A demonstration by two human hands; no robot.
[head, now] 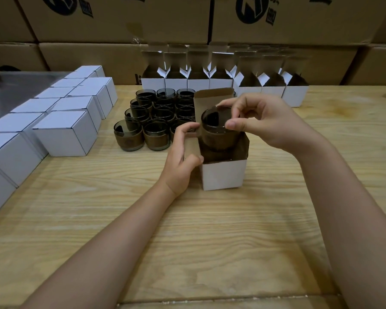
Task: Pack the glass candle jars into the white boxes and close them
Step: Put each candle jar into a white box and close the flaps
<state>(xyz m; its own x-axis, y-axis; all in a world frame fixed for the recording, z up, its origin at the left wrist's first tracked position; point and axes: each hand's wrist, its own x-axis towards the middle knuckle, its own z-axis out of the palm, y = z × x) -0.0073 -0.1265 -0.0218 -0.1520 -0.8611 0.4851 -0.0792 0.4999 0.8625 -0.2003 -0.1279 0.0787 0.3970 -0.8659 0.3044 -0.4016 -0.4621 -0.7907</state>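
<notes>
An open white box (223, 175) stands in the middle of the wooden table, its flaps up. My right hand (263, 121) pinches the rim of a dark glass candle jar (218, 134), which sits half inside the box's mouth. My left hand (183, 157) grips the box's left flap and corner. Several more dark jars (156, 117) are stacked in a cluster just behind and to the left of the box.
Closed white boxes (65, 132) lie in rows along the left side. A row of open white boxes (210, 76) stands at the back, in front of stacked brown cartons (120, 18). Bare wooden table (210, 241) stretches toward me.
</notes>
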